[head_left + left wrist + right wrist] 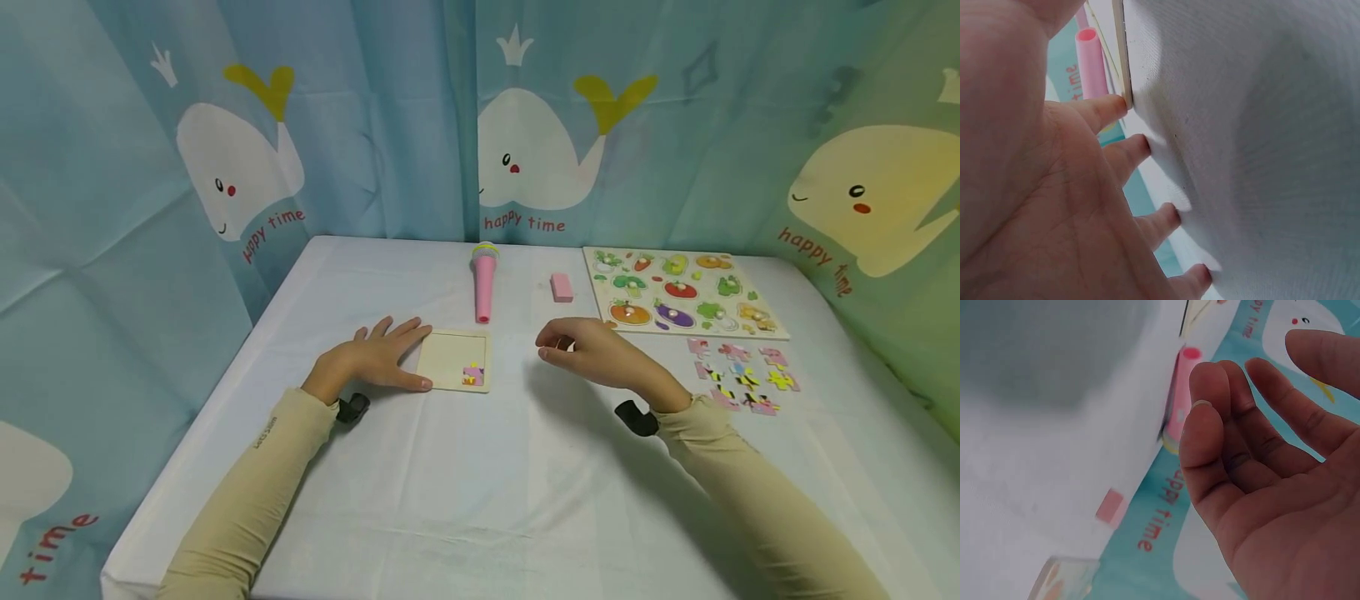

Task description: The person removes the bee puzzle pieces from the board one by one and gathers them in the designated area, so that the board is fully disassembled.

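My left hand (378,358) lies spread on the white cloth at the left side of a square wooden puzzle tray (442,354). Its thumb and a fingertip touch the tray's edge, and the left wrist view shows a fingertip against that edge (1124,75). One pink-and-yellow puzzle piece (472,374) sits in the tray's lower right corner. To the right of the tray, my right hand (592,354) hovers above the cloth. Its fingers are loosely curled, thumb near index finger, and nothing shows between them in the right wrist view (1272,444).
A pink toy microphone (485,287) lies behind the tray. Farther right are a pink block (561,287) and a vegetable peg board (626,287). Several loose puzzle pieces (780,380) lie in front of the board. A blue whale-print curtain (420,125) hangs behind the table.
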`<state>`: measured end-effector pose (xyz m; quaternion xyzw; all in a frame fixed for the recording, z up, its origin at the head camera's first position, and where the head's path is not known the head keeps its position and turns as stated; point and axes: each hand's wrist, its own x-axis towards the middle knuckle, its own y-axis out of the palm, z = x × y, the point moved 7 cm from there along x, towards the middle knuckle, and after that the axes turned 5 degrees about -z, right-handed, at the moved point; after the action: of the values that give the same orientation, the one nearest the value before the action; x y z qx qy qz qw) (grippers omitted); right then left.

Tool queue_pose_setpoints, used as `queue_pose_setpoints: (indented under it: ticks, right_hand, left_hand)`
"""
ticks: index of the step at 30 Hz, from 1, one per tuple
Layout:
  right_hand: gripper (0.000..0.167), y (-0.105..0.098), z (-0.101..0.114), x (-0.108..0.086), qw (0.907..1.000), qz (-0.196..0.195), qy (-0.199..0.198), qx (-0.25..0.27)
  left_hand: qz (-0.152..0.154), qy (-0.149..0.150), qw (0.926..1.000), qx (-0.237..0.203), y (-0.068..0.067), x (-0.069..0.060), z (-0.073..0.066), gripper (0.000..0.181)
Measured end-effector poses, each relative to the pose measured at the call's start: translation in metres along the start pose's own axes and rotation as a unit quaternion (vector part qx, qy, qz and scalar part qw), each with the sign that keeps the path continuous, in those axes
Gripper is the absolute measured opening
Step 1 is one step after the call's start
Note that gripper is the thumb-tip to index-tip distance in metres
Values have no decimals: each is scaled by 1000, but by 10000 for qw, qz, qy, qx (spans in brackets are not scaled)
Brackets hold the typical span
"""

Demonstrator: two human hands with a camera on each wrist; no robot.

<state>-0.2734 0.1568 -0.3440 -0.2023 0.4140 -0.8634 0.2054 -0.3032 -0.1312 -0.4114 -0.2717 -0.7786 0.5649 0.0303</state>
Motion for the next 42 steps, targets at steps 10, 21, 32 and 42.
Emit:
queue_pose_setpoints:
  ticks: [10, 21, 32, 42]
  right_hand:
    - [9, 20, 14, 20, 9995, 252, -54, 187]
    - [10, 48, 29, 42, 9971, 481, -570, 150]
    - [13, 70, 28, 54, 9948, 861, -367, 391]
    - [12, 81, 25, 63, 9940, 1007, -365, 214]
  left_hand:
    - [20, -9, 10000, -65, -2, -1, -2, 107]
    - [42, -30, 10000, -43, -2, -3, -3, 108]
    - [70, -67, 10000, 17, -1, -3, -2, 108]
    - [67, -113, 9999, 50, -1, -3, -1, 107]
